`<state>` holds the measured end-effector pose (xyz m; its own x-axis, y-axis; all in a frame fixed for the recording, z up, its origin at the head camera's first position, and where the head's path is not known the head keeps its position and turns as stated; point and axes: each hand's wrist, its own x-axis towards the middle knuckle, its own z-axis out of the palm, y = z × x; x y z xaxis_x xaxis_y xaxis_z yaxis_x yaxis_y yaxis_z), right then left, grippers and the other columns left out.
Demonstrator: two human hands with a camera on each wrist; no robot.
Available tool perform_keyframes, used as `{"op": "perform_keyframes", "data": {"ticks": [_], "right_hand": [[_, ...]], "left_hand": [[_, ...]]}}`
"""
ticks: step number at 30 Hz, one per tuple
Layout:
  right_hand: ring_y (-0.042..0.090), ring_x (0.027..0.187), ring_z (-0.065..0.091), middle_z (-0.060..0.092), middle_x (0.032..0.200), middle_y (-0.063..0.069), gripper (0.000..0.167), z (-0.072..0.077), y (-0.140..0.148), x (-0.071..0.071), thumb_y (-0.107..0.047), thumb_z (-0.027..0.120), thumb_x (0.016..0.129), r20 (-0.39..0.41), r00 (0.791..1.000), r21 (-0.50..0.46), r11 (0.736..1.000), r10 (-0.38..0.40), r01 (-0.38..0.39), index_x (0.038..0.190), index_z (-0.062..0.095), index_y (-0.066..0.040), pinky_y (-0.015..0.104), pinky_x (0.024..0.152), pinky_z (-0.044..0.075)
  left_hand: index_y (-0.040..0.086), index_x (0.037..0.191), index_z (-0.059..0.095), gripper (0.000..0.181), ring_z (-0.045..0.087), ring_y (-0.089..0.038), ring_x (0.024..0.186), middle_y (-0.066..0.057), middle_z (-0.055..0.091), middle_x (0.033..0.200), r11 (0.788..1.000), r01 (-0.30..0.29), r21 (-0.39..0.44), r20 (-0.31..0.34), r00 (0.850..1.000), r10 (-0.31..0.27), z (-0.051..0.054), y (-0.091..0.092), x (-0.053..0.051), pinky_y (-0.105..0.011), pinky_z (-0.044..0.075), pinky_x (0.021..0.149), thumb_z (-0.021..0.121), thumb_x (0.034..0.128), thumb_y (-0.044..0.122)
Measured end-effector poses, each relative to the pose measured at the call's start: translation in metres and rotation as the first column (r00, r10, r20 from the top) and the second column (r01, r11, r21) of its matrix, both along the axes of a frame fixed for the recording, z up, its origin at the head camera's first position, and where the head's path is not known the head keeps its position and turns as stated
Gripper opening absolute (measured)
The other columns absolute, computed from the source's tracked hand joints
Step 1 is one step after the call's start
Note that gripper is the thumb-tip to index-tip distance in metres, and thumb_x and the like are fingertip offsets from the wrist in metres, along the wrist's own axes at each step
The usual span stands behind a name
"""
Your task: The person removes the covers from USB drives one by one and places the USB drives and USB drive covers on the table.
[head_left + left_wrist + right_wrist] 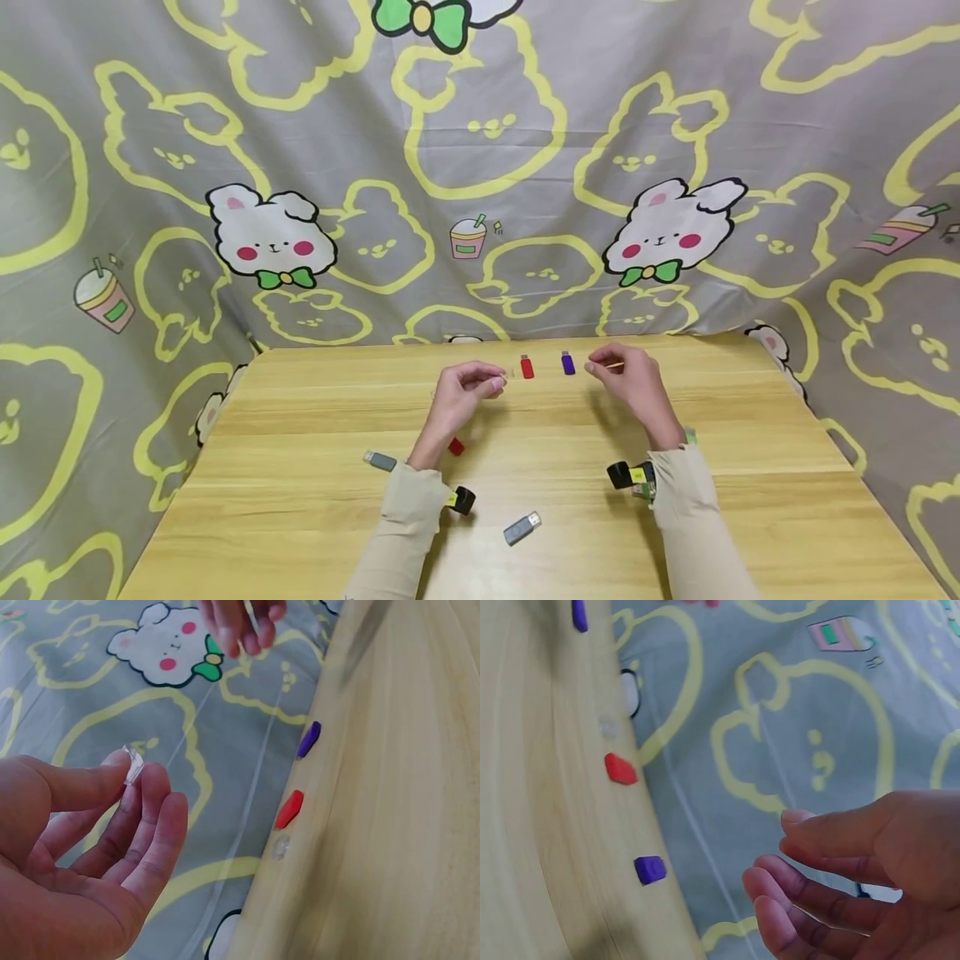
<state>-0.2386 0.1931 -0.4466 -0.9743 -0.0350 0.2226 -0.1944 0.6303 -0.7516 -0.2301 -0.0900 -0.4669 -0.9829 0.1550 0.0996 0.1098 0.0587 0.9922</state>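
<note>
My left hand (467, 392) pinches a small clear plastic piece (133, 765) between thumb and index finger, raised above the table's far side. Its exact kind cannot be told. My right hand (628, 379) hovers to the right with thumb and fingers apart; nothing shows between them in the right wrist view. Between the hands lie a red USB stick (527, 367) and a purple USB stick (567, 363), near the far edge. Beside the red one rests another small clear piece (280, 847). The right wrist view also shows a second purple piece (580, 615), farther along that edge.
On the wooden table (300, 533), a grey USB stick (522, 529) lies near the front and another grey stick (381, 461) at left. A red piece (456, 446) is partly hidden by my left wrist. A patterned curtain (480, 167) hangs behind the far edge.
</note>
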Motion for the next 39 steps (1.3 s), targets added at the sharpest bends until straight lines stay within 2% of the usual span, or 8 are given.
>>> {"op": "perform_keyframes", "data": {"ticks": [5,10,18,21,24,31,34,39], "right_hand": [[0.033,0.092,0.073,0.076,0.101,0.014,0.016,0.003,0.005,0.016,-0.011,0.075,0.095,-0.03,0.999,-0.014,1.0,-0.016,0.016,0.106,0.074,0.0,0.04,0.081,0.058],[0.033,0.093,0.073,0.076,0.102,0.015,0.017,0.006,0.014,0.027,-0.012,0.075,0.094,-0.032,0.998,-0.008,0.998,-0.055,0.055,0.107,0.075,-0.001,0.028,0.079,0.056],[0.035,0.094,0.072,0.075,0.103,0.016,0.018,0.016,0.023,0.033,-0.011,0.076,0.094,-0.051,0.994,-0.031,0.995,-0.093,0.092,0.108,0.075,0.0,0.015,0.072,0.05],[0.034,0.096,0.072,0.075,0.104,0.016,0.018,0.018,0.026,0.035,-0.012,0.075,0.095,-0.044,0.995,-0.041,0.995,-0.091,0.089,0.109,0.075,0.0,0.012,0.073,0.05],[0.033,0.097,0.072,0.076,0.105,0.016,0.019,0.02,0.028,0.039,-0.013,0.075,0.095,-0.042,0.995,-0.04,0.995,-0.092,0.09,0.109,0.075,0.0,0.011,0.074,0.049],[0.036,0.099,0.072,0.075,0.108,0.016,0.024,0.027,0.039,0.044,-0.02,0.074,0.097,-0.012,0.995,-0.02,0.995,-0.095,0.095,0.113,0.075,-0.002,0.015,0.073,0.05],[0.038,0.101,0.071,0.074,0.11,0.018,0.026,0.028,0.046,0.046,-0.021,0.073,0.098,0.012,0.995,-0.019,0.995,-0.101,0.101,0.115,0.074,-0.002,0.015,0.073,0.051],[0.036,0.102,0.07,0.074,0.112,0.018,0.029,0.027,0.064,0.051,-0.024,0.071,0.099,0.026,0.99,-0.007,0.99,-0.138,0.138,0.118,0.073,-0.001,0.014,0.074,0.049]], "left_hand": [[-0.014,0.106,0.073,0.015,0.074,-0.036,0.091,-0.024,0.074,0.102,1.0,0.019,-0.001,-0.012,1.0,-0.019,-0.002,0.007,-0.002,-0.034,0.062,0.08,0.071,0.0927,-0.007],[-0.01,0.103,0.076,0.012,0.074,-0.033,0.088,-0.022,0.075,0.099,0.999,0.029,-0.037,-0.007,1.0,-0.03,0.004,0.021,-0.01,-0.033,0.063,0.078,0.07,0.0939,-0.005],[-0.004,0.099,0.08,0.009,0.074,-0.035,0.087,-0.015,0.078,0.095,0.986,0.027,-0.164,-0.022,0.999,-0.031,0.017,0.045,-0.038,-0.036,0.063,0.076,0.075,0.0919,-0.001],[-0.003,0.096,0.08,0.007,0.075,-0.035,0.084,-0.015,0.078,0.091,0.98,0.024,-0.199,-0.008,1.0,-0.026,0.016,0.053,-0.049,-0.038,0.063,0.075,0.075,0.0907,-0.002],[-0.002,0.093,0.081,0.006,0.075,-0.027,0.078,-0.013,0.078,0.089,0.963,0.014,-0.269,-0.004,1.0,-0.016,0.011,0.06,-0.059,-0.03,0.062,0.069,0.076,0.0895,-0.003],[0.004,0.086,0.082,0.005,0.065,-0.01,0.068,-0.005,0.078,0.086,0.845,-0.01,-0.535,-0.083,0.996,-0.041,0.004,0.076,-0.076,-0.019,0.05,0.061,0.08,0.0876,0.0],[0.005,0.085,0.081,0.005,0.062,-0.009,0.063,-0.003,0.077,0.083,0.804,-0.019,-0.595,-0.092,0.995,-0.045,-0.001,0.083,-0.081,-0.02,0.051,0.062,0.079,0.0884,0.001],[0.006,0.083,0.081,0.008,0.067,-0.014,0.075,-0.003,0.077,0.084,0.741,-0.038,-0.67,-0.124,0.99,-0.061,-0.006,0.093,-0.087,-0.023,0.054,0.067,0.079,0.0882,0.0]]}}
